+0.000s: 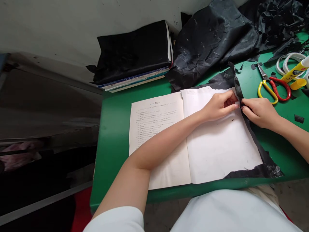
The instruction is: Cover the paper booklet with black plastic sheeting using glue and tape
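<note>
An open book [159,129] lies on the green table, printed page on the left and the blank white inside of its cover [217,151] on the right. A black plastic sheet [266,162] sits under the cover and sticks out past its top, right and bottom edges. My left hand [222,104] reaches across the book, thumb and fingers closed at the cover's right edge; what lies between its fingertips is hidden. Just beside it, my right hand [260,112] pinches the sheet's right border. The two hands nearly touch.
Right of the book are scissors [271,85] with red and yellow handles, a yellow glue stick [294,71] and white tape rolls [286,64]. Crumpled black plastic [214,42] covers the back. A book stack [135,53] topped with black stands by the wall. Black scraps [299,118] lie about.
</note>
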A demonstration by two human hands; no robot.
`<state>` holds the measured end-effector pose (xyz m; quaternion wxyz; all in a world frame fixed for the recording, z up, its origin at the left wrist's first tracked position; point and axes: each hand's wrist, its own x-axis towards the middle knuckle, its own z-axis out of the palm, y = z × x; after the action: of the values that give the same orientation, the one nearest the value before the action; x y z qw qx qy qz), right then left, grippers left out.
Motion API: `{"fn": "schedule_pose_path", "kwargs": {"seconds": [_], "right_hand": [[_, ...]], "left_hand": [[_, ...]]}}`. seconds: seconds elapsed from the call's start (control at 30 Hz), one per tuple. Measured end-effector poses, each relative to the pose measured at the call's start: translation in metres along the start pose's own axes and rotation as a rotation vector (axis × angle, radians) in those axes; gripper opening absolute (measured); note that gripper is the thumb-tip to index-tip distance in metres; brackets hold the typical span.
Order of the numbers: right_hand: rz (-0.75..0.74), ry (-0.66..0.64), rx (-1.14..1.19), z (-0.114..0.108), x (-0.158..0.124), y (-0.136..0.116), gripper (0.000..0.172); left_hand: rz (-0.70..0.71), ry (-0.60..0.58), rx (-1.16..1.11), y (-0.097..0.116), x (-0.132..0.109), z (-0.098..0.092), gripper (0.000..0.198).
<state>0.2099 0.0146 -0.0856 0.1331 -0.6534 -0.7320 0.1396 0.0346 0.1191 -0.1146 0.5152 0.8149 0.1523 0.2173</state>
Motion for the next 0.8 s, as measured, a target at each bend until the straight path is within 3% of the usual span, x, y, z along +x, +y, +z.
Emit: {"fn": "schedule_pose_path", "kwargs": {"seconds": [0.43,0.8], "right_hand": [[-0.011,-0.013,-0.060,0.0012,-0.0007,-0.0006,0.022],[-0.133,0.025,-0.046,0.0059,0.0012,0.0058,0.022]], "left_hand": [[0.003,0.007,0.047,-0.0007,0.0001,0.0000,0.038],[0.045,0.064,0.112,-0.0020,-0.0007,0.0034,0.001]]}}
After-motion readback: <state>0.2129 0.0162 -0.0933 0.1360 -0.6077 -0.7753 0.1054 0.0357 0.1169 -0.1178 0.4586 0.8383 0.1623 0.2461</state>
